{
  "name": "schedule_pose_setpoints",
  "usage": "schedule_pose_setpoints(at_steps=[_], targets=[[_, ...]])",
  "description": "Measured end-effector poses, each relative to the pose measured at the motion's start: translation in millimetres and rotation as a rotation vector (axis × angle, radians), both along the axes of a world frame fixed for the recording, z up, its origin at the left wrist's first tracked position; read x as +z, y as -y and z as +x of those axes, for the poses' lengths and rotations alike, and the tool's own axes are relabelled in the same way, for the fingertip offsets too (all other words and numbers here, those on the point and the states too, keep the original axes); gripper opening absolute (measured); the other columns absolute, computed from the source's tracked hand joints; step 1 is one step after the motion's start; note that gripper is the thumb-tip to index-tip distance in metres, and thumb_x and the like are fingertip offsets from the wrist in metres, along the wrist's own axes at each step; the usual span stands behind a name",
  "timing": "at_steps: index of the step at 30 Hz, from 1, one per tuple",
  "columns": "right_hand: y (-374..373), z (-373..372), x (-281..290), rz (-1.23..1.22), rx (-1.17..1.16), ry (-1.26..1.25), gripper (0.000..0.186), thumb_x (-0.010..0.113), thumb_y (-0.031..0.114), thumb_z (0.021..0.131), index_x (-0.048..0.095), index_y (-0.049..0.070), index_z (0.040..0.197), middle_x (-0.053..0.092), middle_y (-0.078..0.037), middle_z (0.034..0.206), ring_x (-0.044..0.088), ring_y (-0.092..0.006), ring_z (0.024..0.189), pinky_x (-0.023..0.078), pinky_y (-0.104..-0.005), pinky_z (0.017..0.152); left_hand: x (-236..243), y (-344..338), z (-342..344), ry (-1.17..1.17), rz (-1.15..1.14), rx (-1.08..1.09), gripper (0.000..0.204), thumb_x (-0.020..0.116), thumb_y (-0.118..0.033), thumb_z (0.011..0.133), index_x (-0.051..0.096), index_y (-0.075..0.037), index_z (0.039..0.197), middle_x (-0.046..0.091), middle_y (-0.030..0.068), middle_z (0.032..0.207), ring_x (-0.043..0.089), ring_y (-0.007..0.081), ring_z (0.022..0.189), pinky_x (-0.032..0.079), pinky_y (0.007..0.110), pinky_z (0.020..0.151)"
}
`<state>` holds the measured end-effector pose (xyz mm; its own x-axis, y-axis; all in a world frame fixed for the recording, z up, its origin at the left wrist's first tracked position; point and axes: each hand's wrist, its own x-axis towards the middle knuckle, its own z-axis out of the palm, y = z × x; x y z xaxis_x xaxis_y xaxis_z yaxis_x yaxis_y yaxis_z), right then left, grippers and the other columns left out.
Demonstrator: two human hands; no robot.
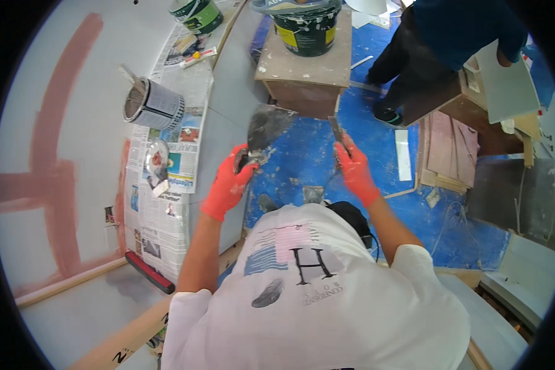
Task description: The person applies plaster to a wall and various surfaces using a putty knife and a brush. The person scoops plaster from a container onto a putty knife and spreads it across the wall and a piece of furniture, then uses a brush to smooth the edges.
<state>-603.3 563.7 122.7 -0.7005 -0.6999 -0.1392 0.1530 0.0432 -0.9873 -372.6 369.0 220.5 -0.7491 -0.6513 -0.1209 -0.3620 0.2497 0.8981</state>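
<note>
My left hand [227,188], in an orange-red glove, is closed round the handle of a wide putty knife [268,125]. Its broad dark-grey blade points away from me and carries pale smears near the handle. My right hand [356,171], gloved the same, grips a narrower scraper [335,128] that points up and away, its blade seen nearly edge-on. The two tools are apart, held in front of my body above the blue floor. My right fingers partly hide the scraper's handle.
Left, newspaper [185,163] on a ledge bears an open paint can [154,103]. Ahead, a green bucket [305,31] stands on a wooden box [302,71]. A person [438,43] stands at the far right near stacked boards [450,151]. Red-brown paint bands [61,185] mark the left wall.
</note>
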Motion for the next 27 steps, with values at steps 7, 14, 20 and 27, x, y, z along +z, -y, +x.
schedule_pose_setpoints(at_steps=[7,14,20,27], targets=[[54.4,44.3,81.2,-0.221,0.138,0.501,0.051,0.063,0.026,0.098,0.047,0.007,0.143,0.061,-0.003,0.097,0.056,-0.007,0.073,0.049,-0.0244,0.062,-107.1,18.4,50.4,-0.318,0.43,-0.069,0.052,0.04,-0.045,0.103,0.049,-0.004,0.135,0.059,0.0163,0.128,0.056,0.0333,0.12,0.04,0.042,0.106],[68.2,83.1,114.2,-0.34,0.437,-0.662,0.045,0.06,0.022,0.099,0.049,0.004,0.139,0.061,-0.01,0.1,0.062,-0.0206,0.085,0.05,-0.0308,0.071,-100.6,35.6,2.9,-0.863,0.853,0.27,0.047,0.042,-0.045,0.104,0.053,-0.006,0.127,0.062,0.0073,0.101,0.062,0.0188,0.092,0.053,0.033,0.08],[51.7,102.2,140.5,-0.124,0.702,-0.674,0.053,0.059,0.01,0.092,0.044,0.003,0.142,0.055,-0.014,0.09,0.055,-0.0307,0.076,0.047,-0.0382,0.062,-73.6,58.7,3.0,-0.957,0.77,0.206,0.045,0.044,-0.047,0.102,0.055,-0.006,0.118,0.061,0.0075,0.097,0.062,0.0186,0.084,0.055,0.034,0.062],[91.0,97.8,141.9,-0.101,0.554,-1.324,0.063,0.06,0.006,0.084,0.043,0.001,0.144,0.054,-0.008,0.084,0.053,-0.02,0.069,0.045,-0.0326,0.054,-69.9,59.1,19.9,-0.781,0.624,0.121,0.059,0.044,-0.047,0.101,0.035,-0.008,0.144,0.058,0.0102,0.107,0.058,0.017,0.087,0.054,0.034,0.063]])
